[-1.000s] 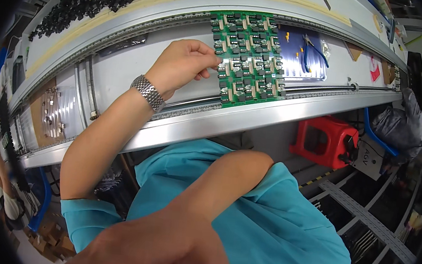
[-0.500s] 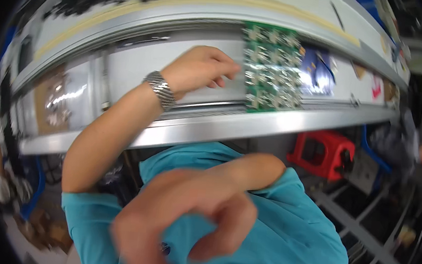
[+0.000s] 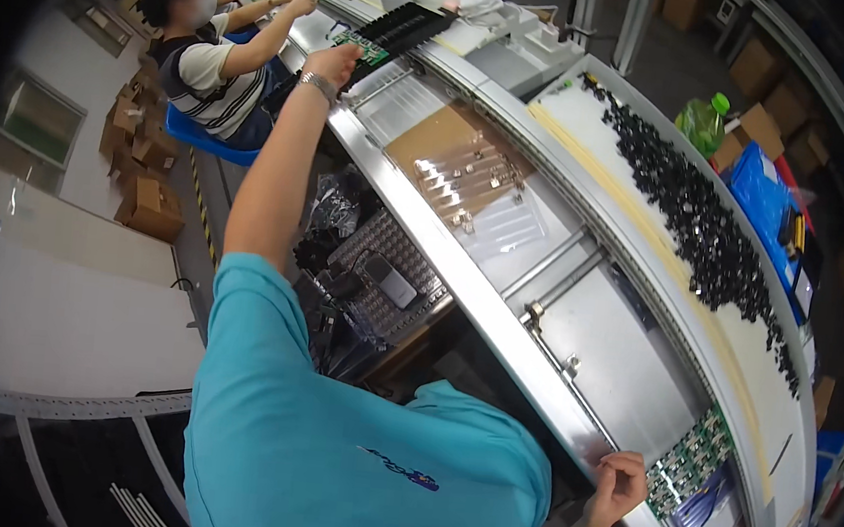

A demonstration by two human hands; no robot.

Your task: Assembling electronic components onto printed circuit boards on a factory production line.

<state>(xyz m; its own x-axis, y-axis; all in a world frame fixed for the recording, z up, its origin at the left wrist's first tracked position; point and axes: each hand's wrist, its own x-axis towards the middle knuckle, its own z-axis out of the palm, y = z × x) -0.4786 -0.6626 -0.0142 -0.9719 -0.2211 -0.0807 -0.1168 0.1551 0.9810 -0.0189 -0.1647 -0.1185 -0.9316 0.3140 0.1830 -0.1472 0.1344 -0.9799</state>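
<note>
Reach shifts leftward: our left hand [image 3: 331,67], a second ago at the green panel [image 3: 691,463], now apparently pinches a green board [image 3: 369,50] beside the black rack [image 3: 404,31]; our right hand [image 3: 620,485] curls narrow near the panel, so we span 2 workpieces.

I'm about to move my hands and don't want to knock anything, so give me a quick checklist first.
1. Left hand at the small green board: ok; grip firmness, cannot tell.
2. Right hand empty: cannot tell, fingers are curled.
3. Large green board panel beside the right hand: ok; whether they touch, cannot tell.
4. Left wrist bare: not ok, metal watch on it.
5. Co-worker's hand apart from the left hand: ok, a gap shows.
</note>
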